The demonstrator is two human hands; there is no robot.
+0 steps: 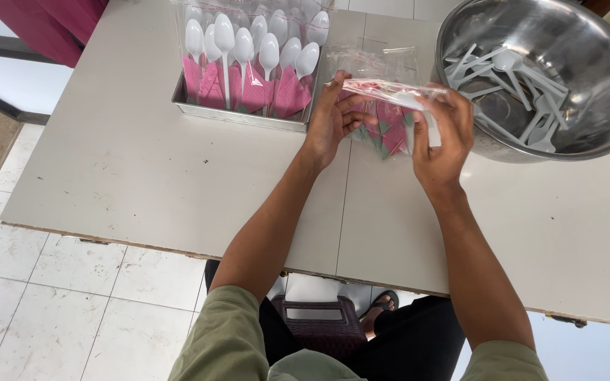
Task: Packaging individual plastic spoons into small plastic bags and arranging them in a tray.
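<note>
- The clear plastic bag (pixel 390 95) was seen as thin, glossy and crinkled.
- The mixing bowl (pixel 601 85) was of polished, reflective metal.
- The spoons (pixel 524 99) inside it were of smooth white plastic.
- The tray (pixel 238 113) was of dull grey metal.
- The table (pixel 142 176) was given a matt, pale laminate finish.
- The floor tiles (pixel 72 303) were glazed and slightly shiny.

A clear plastic bag (pixel 387 92) (pink napkin inside) lies flat, held above the table.
</note>
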